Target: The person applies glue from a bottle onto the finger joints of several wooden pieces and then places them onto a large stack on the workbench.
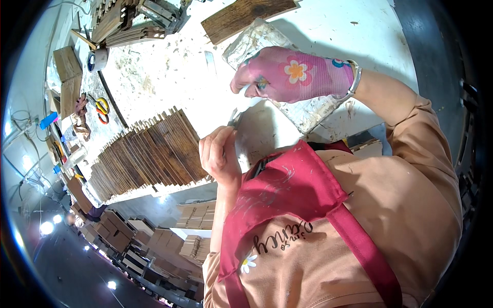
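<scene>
Head view: the person leans over a white, dust-flecked counter, their own chest in a tan shirt and red apron filling the lower right of the picture.

The left hand is bare. Its fingers are pressed together and curled, pinching a small thin strip whose tip shows just above them; what the strip is made of cannot be told. The hand sits just beside the right end of a row of dark wooden slats, which lie side by side on the counter in a fanned band running down to the left.

The right hand wears a pink glove with a flower print and a bracelet at the wrist. Its fingers are bent downward and close together above the strip; whether they touch the strip cannot be told. Beneath this hand lies a grey, rough block, long and set at a slant across the counter.

Further up the counter lie a dark wooden board and a stack of wooden frames. Near the left edge stand a roll of tape, a wooden box and scissors with red and yellow handles. Below the counter edge, stacks of pale wooden pieces stand on the floor.
</scene>
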`<action>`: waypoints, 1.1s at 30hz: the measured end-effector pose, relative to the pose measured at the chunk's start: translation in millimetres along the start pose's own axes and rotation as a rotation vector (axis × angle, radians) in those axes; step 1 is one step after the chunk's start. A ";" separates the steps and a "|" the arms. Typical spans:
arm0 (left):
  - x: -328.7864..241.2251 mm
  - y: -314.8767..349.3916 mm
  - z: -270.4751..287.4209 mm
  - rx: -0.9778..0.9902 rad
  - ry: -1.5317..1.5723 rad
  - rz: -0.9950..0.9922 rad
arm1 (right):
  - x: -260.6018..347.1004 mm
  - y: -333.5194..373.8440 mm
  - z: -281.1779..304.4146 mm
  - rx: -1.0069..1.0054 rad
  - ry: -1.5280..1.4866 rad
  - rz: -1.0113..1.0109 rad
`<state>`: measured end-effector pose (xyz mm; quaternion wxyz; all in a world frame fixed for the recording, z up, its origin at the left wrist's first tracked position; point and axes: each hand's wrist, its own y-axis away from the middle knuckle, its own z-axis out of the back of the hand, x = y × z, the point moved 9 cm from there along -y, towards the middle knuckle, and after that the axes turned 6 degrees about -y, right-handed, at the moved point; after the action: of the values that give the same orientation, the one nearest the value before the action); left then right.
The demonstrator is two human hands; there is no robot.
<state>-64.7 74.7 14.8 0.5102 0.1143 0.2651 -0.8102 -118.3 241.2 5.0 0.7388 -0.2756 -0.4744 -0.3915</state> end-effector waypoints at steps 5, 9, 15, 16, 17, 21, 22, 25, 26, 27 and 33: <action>3.1 3.6 -3.2 0.024 -0.010 0.036 | 1.8 5.7 4.5 -0.022 -0.046 0.030; -0.8 2.3 -1.5 0.024 -0.022 -0.004 | 2.2 6.9 4.8 -0.027 -0.047 0.053; -1.6 2.3 -2.8 0.002 -0.034 -0.018 | -1.0 3.8 1.4 0.000 -0.041 -0.002; -1.4 2.2 -3.0 0.000 -0.038 -0.018 | -1.7 3.8 0.8 0.005 -0.042 -0.023; -1.3 2.1 -3.3 -0.002 -0.042 -0.019 | -2.9 3.8 0.3 0.009 -0.043 -0.044; -1.0 2.4 -3.5 -0.004 -0.053 -0.019 | 0.0 1.6 -1.2 0.028 0.048 -0.014; -1.3 2.2 -3.3 -0.004 -0.055 -0.020 | 2.3 3.1 0.0 0.011 0.056 0.017; -2.1 1.9 -3.0 -0.008 -0.054 -0.026 | 8.3 7.9 2.8 -0.056 0.096 0.137; -1.7 2.1 -3.4 -0.009 -0.051 -0.031 | 9.4 9.3 3.1 -0.081 0.111 0.182; -1.3 2.4 -3.6 -0.010 -0.047 -0.035 | 8.0 9.9 2.3 -0.090 0.106 0.209; 8.2 7.2 -5.5 0.024 0.010 0.025 | 4.0 3.0 1.2 -0.009 0.107 0.082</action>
<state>-62.6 69.0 4.2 0.5177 0.1279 0.2564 -0.8062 -115.4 242.5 9.0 0.7773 -0.2769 -0.4207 -0.3770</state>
